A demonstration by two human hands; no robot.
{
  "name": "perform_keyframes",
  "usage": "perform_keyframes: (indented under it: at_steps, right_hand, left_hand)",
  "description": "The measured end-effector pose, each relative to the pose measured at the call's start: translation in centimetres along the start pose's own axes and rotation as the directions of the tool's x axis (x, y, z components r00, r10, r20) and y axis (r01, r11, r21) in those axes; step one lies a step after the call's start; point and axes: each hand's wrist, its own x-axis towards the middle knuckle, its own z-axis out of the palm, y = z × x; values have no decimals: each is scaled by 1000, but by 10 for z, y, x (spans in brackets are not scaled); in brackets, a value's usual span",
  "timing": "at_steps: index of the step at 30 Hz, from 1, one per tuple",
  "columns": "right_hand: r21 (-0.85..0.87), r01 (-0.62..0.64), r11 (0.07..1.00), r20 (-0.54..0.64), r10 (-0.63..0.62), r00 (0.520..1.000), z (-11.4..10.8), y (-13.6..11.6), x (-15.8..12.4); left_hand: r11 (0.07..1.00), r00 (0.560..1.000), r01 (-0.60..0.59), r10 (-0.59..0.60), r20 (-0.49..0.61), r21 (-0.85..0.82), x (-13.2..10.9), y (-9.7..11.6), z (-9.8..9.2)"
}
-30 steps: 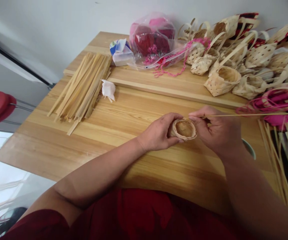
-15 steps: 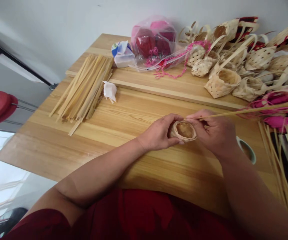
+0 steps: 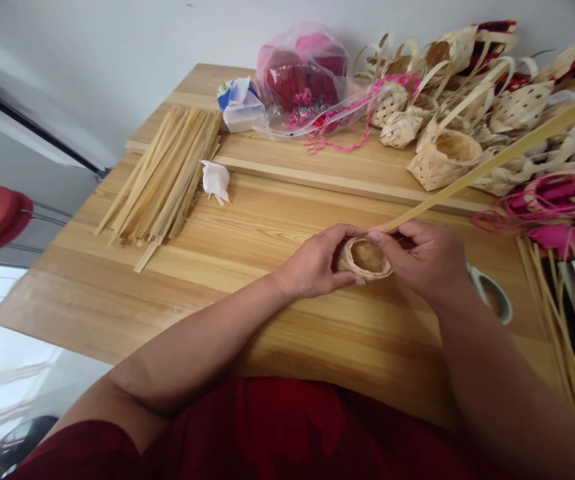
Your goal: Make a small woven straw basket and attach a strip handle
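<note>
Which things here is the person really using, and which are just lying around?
In use: the left hand holding a small woven basket base; the right hand pinching a long pale strip at its rim.

Lying around: a bundle of loose strips, a woven basket, a plastic bag, a cup.

Rough, matt plant fibre on the small round woven basket (image 3: 364, 260) at centre; smooth pale grain on the wooden tabletop (image 3: 117, 307), left; glossy film on the clear plastic bag (image 3: 302, 47), top centre.
</note>
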Motion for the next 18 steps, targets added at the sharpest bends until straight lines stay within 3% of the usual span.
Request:
perform_keyframes:
  at_steps: [4, 10, 18]
  right_hand:
    - [23, -20, 1000, 1, 20, 1000, -6, -3, 0]
    - [-164, 150, 975, 4, -151, 988, -8, -4, 0]
    - [-236, 97, 967, -43, -110, 993, -3, -2, 0]
  left_hand:
    - [1000, 1000, 1, -1, -2, 5, -1, -1, 1]
    - [999, 1000, 2, -2, 3, 42, -1, -1, 1]
    - [995, 999, -41, 40, 10, 91, -1, -1, 1]
